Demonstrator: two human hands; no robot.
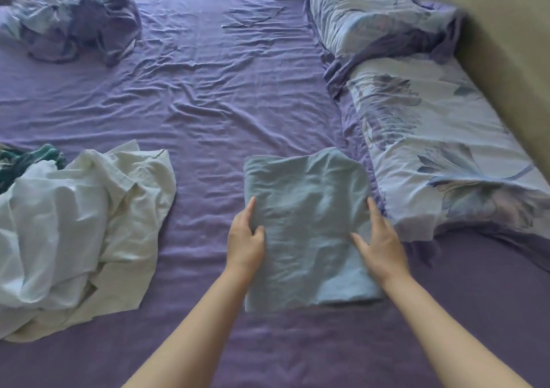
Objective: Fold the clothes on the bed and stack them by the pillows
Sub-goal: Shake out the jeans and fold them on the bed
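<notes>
A folded light blue garment (306, 224) lies in the middle of the purple bed (208, 105), right beside the near floral pillow (440, 149). My left hand (245, 239) grips its left edge, thumb on top of the cloth. My right hand (381, 245) grips its right edge the same way, close to the pillow's corner. A second floral pillow (372, 15) lies further back. A crumpled pile of white clothes (83, 209) sits at the left, with a green garment (26, 158) partly hidden behind it.
A bunched purple and blue blanket (80, 18) lies at the far left corner. A thin cable (253, 21) rests on the sheet near the far edge. A beige wall (506, 45) runs along the right, behind the pillows.
</notes>
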